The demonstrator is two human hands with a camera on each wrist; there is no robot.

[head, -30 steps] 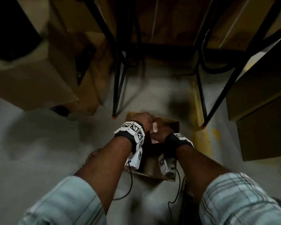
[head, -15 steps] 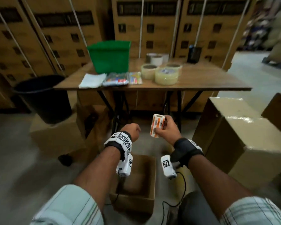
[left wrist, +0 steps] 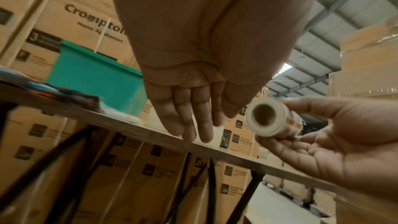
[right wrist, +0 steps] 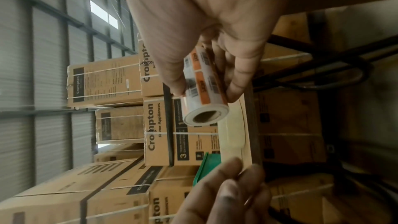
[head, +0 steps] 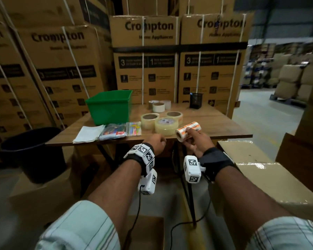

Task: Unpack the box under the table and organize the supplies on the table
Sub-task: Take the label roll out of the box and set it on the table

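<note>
While tape rolls [head: 165, 124] and packets [head: 114, 131] already lie on the table [head: 224, 127], the right hand [head: 193, 141] grasps a label roll [head: 187, 130] at its 5 o'clock edge, unplaced; the left hand [head: 156, 144] hangs relaxed, empty.

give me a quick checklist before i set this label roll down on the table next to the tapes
1. Roll held firmly: ok. The right hand pinches the label roll between thumb and fingers.
2. Left hand free to help: ok, it holds nothing, fingers straight in the left wrist view.
3. Roll above the table: ok, it hovers at the front edge.
4. Bare spot to land on: ok, wood shows right of the clear tape rolls.
5. Roll touching the tapes: cannot tell.
6. Box under the table emptied: cannot tell, its inside is out of view.
</note>
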